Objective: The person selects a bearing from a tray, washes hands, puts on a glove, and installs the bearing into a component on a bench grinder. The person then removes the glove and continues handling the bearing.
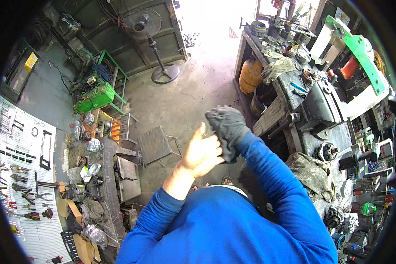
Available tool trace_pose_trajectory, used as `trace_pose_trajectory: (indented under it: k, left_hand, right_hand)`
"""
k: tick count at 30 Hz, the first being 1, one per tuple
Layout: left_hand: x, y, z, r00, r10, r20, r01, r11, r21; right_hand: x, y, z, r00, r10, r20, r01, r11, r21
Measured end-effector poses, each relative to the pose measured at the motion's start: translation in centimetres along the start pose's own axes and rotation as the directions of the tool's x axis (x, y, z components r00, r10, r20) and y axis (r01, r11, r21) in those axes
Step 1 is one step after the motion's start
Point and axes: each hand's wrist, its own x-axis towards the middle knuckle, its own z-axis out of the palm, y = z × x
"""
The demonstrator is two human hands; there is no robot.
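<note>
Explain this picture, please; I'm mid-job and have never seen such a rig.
There's no robot here, just a person in blue and their two hands, seen from a camera worn on the head. Its fisheye lens bends straight edges. The left hand is bare; the right hand wears a dark glove. They are close together; whether the dark fabric hides anything held, I can't tell. The workbench on the right bears a crumpled cloth and metal parts; tools hang on the white pegboard at left.
</note>
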Motion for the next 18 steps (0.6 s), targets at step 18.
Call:
trace_pose_trajectory:
  k: [18]
  left_hand:
    - [1.4, 0.6, -6.0, 0.550, 0.831, 0.080, -0.528, 0.271, 0.805]
  right_hand:
    - [2.0, -7.6, 0.5, 0.830, 0.281, 0.482, 0.042, -0.892, 0.449]
